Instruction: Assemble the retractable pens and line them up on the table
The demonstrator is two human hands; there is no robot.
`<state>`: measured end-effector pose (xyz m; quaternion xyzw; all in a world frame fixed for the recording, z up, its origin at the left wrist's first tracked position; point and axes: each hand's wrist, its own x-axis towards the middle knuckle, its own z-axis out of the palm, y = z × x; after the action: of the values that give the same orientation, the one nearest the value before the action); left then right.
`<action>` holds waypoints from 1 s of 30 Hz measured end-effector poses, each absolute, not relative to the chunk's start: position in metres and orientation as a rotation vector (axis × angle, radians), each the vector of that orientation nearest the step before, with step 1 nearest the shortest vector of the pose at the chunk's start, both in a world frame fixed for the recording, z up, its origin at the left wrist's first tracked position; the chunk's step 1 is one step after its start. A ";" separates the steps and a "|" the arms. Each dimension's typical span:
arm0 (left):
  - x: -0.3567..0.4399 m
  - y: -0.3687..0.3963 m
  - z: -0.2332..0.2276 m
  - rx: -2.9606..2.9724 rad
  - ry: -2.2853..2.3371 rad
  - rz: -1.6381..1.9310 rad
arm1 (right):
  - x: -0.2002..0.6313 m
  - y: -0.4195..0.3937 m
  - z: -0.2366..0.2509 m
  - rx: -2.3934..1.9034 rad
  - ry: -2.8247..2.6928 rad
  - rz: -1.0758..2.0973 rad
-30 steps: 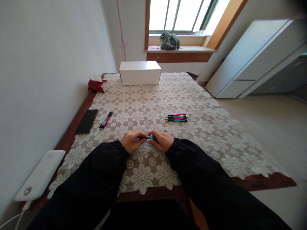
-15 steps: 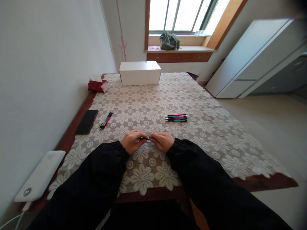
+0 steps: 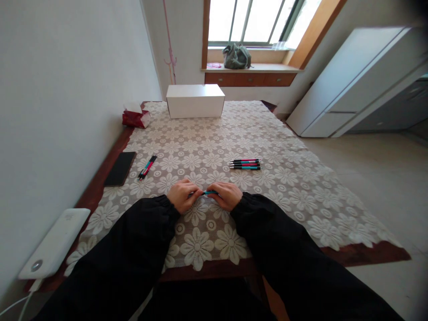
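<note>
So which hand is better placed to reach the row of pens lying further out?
Probably the right hand: the row of pens lies just beyond it, on its side; the left hand is farther.

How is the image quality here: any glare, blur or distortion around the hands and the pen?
Head view: the window is blown out white; wide-angle distortion bends the wall and cabinet; the upper right corner is vignetted. The left hand, right hand and teal pen are evenly lit and fairly sharp, though the pen is small.
</note>
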<state>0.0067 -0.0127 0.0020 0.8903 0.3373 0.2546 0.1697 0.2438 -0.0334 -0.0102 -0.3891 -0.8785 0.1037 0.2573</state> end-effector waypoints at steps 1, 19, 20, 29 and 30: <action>0.007 -0.013 0.001 2.531 0.955 0.731 | 0.244 -0.034 -0.010 -1.055 -2.389 0.269; 0.008 -0.016 0.003 2.517 1.065 0.687 | 0.245 -0.035 -0.009 -1.055 -2.365 0.215; 0.008 -0.016 0.003 2.510 1.062 0.703 | 0.245 -0.035 -0.009 -1.062 -2.370 0.209; 0.006 -0.014 0.005 2.472 1.109 0.703 | 0.246 -0.035 -0.007 -1.098 -2.297 0.177; 0.005 -0.014 0.004 2.479 1.106 0.696 | 0.246 -0.035 -0.007 -1.108 -2.306 0.177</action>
<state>0.0055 -0.0139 0.0044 0.8718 0.3891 0.2449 0.1688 0.2460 -0.0351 -0.0073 -0.4143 -0.8620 0.0663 0.2845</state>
